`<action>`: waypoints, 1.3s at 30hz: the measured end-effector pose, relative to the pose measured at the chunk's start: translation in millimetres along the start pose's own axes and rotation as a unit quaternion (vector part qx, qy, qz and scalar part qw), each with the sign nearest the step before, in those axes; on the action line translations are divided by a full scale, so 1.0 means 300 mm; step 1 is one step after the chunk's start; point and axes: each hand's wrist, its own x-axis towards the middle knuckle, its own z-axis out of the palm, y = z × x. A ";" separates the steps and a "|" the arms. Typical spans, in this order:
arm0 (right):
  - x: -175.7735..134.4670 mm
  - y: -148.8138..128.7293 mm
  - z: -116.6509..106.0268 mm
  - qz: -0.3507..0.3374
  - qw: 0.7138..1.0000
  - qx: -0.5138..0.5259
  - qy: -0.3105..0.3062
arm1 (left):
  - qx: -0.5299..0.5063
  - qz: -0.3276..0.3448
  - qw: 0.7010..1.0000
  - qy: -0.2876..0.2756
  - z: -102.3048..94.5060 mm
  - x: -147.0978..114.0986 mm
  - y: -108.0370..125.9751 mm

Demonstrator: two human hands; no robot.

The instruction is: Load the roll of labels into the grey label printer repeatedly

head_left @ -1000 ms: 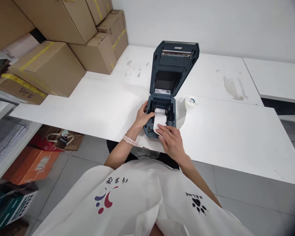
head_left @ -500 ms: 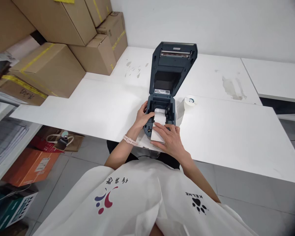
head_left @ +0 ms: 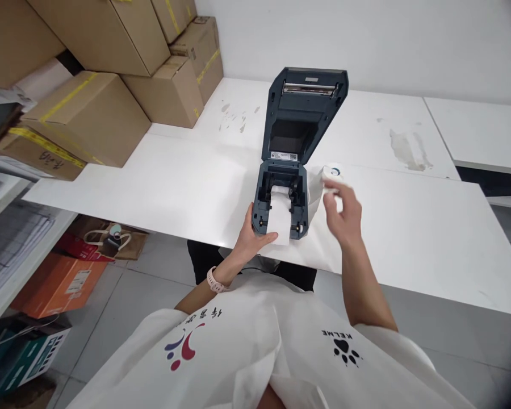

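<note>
A dark blue-grey label printer [head_left: 262, 196] stands on the white table with its lid [head_left: 281, 105] raised. White label paper [head_left: 280, 218] runs from inside it out over the front edge. My left hand [head_left: 250, 238] grips the printer's front left corner, fingers along its side and thumb on the end of the paper. To the right of the printer, my right hand [head_left: 344, 210] is in the air, fingers partly bent and thumb apart, with nothing visible in it. Just behind that hand is a small white roll [head_left: 333, 171] with a teal core, partly covered by the fingers.
Cardboard boxes [head_left: 93, 116] with yellow tape are stacked at the table's [head_left: 187, 187] left end, by the wall. Below on the left, an orange box [head_left: 55, 284] and other packages lie by a shelf [head_left: 4, 193]. The table's front edge is close to my body.
My right hand has left the paper and moved right and up toward the white roll. My left hand has slid from the printer's inside to its front corner, its thumb now on the paper's end.
</note>
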 end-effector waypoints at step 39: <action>-0.172 -0.027 0.133 0.322 0.885 0.302 -0.149 | -0.043 0.061 0.997 -0.012 -0.030 0.104 0.073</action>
